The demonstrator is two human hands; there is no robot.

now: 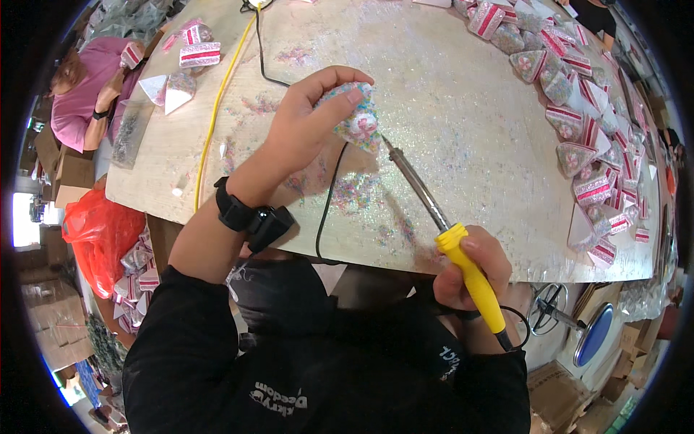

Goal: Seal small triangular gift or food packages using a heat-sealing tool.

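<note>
Above the table's middle, my left hand (314, 112) is closed around a cake-slice ornament (361, 129). Pastel glitter covers the ornament, and a pink-and-white decoration sits on the face toward me. My right hand (481, 264) grips a soldering iron (466, 267) by its yellow handle. The iron's metal shaft slants up and left, its thin tip close beside the ornament's right edge; whether they touch I cannot tell. Part of the ornament is hidden by my left fingers. Colored glitter (354, 194) lies scattered on the tabletop below.
Many similar cake-slice ornaments (593, 189) are heaped along the right side, with a few (199, 55) at the upper left. A yellow cable (215, 119) and a black cord (332, 195) cross the table (470, 130). At left sit a person (90, 90) and a red bag (105, 235).
</note>
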